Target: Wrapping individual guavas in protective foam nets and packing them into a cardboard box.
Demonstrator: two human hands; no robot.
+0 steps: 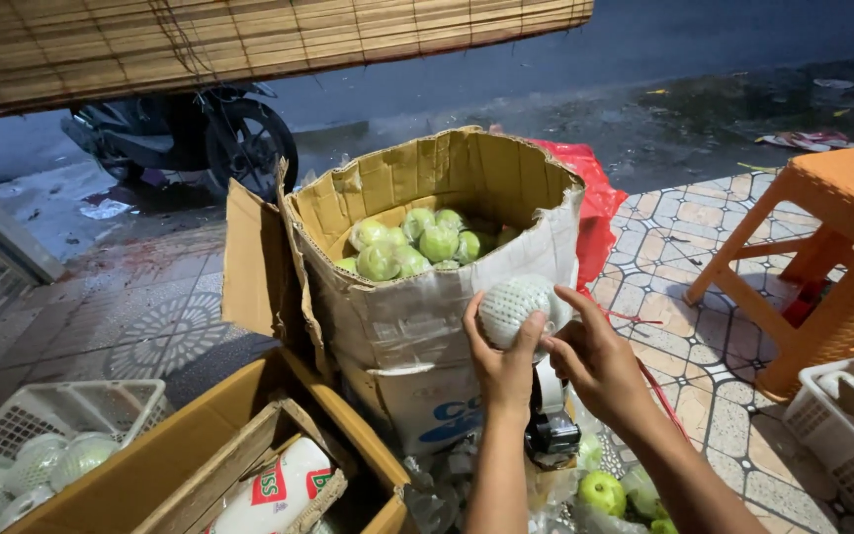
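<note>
White net-wrapped fruit (514, 307) gripped by both your left hand (502, 368) and right hand (593, 364), just before the cardboard box (417, 326) of green fruit (417, 245).

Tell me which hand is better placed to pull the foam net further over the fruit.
Probably the right hand: its fingertips pinch the white foam net's edge on the fruit's side, while the left hand cups the fruit from below, steadying it.
</note>
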